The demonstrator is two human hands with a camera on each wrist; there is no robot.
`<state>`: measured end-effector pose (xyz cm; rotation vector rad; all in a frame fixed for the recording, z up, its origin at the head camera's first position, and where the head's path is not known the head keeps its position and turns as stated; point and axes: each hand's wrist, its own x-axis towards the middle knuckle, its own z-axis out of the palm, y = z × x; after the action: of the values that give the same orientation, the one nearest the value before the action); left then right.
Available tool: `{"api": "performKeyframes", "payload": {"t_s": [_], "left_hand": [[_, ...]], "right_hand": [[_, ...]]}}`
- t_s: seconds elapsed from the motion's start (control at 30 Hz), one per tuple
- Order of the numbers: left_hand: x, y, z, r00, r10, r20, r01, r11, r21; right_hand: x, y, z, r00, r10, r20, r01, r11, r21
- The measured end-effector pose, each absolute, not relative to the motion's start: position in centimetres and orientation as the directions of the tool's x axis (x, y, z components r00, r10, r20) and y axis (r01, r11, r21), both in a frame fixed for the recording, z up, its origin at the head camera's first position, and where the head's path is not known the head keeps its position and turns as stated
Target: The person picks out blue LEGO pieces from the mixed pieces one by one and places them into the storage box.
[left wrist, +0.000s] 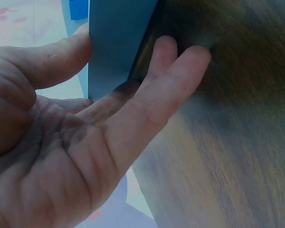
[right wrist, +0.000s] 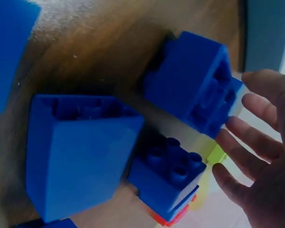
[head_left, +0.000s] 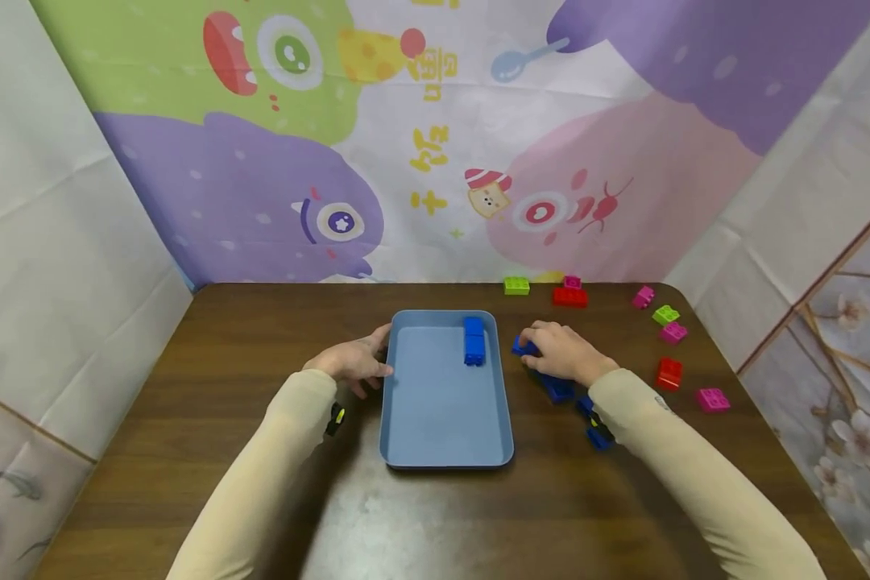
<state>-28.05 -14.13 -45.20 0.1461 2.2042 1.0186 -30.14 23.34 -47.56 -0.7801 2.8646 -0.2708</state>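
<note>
Honestly, can't tell if the right hand (head_left: 565, 354) is pinching anything: it's bent over a blue block (head_left: 519, 348) and hides most of it. More blue blocks (head_left: 558, 391) sit nearer the wrist, partly covered by hand and sleeve (head_left: 696, 459). Just left of that grip is the tray (head_left: 445, 411), long side front to back; the left hand (head_left: 348, 360), fingers loose, touches its opposite wall.

the tray (head_left: 442, 419) lies on the table (head_left: 225, 379), blocks (head_left: 474, 341) toward its far right corner, other bricks (head_left: 670, 374) to its right.
</note>
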Motion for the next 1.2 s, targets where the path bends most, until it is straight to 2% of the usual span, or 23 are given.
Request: {"api": "performKeyframes", "payload": {"t_s": [0.3, 0.67, 0.93, 1.2], "left_hand": [[-28.1, -13.9, -45.1, -0.753, 0.369, -0.545, -0.156, 0.705, 0.692], [-28.4, -13.9, -44.9, -0.749, 0.359, -0.556, -0.153, 0.723, 0.673], [-28.0, -14.2, -45.3, -0.757, 0.354, -0.549, -0.158, 0.716, 0.68], [-28.2, -14.2, -45.1, -0.758, 0.354, -0.548, -0.155, 0.718, 0.678]], "right_hand": [[-29.8, 23.1, -48.3, -0.865, -0.494, -0.09, -0.468, 0.858, -0.209], [-29.8, 22.5, -48.9, -0.844, -0.536, -0.026, -0.527, 0.836, -0.152], [-29.5, 22.3, -47.3, -0.863, -0.505, 0.019, -0.495, 0.837, -0.235], [-28.1, 21.2, -45.3, -0.821, -0.553, 0.143, -0.567, 0.761, -0.315]]}}
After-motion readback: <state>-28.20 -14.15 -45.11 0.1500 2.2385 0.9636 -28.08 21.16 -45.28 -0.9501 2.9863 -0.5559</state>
